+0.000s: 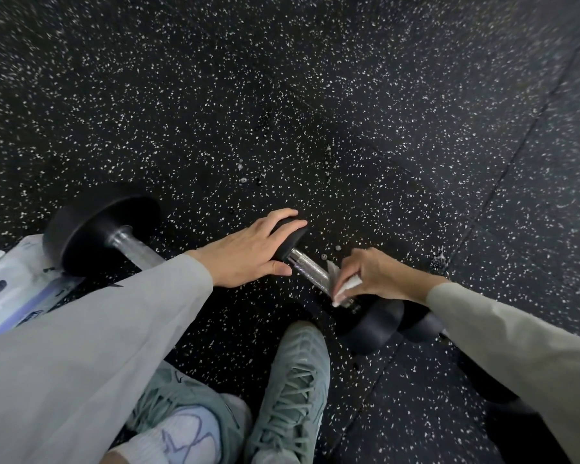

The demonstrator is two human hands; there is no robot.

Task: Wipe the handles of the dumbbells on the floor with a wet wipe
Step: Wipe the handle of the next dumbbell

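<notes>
From the head camera, looking down: a person crouches over a small dumbbell (318,272) lying on the speckled black rubber floor (349,112), just ahead of a pale green sneaker (292,380). The left hand (248,252) curls over the far black head of the weight, thumb on its near side, apparently to pin it so it cannot roll while it is rubbed. The right hand (379,276) pinches a white wet wipe (344,284) against the knurled metal handle, close to the near head, where the stroke seems to be at one end of the bar. The dumbbell's long axis runs diagonally, its far head pointing up and left in view, its near head down and right, beneath the right wrist. A larger second dumbbell (104,232) lies well apart to the left on roughly the same slant, partly hidden by the grey sleeve; it rests against a white wipes packet (17,283), kept within reach. Whether its handle is already wiped cannot be told.
</notes>
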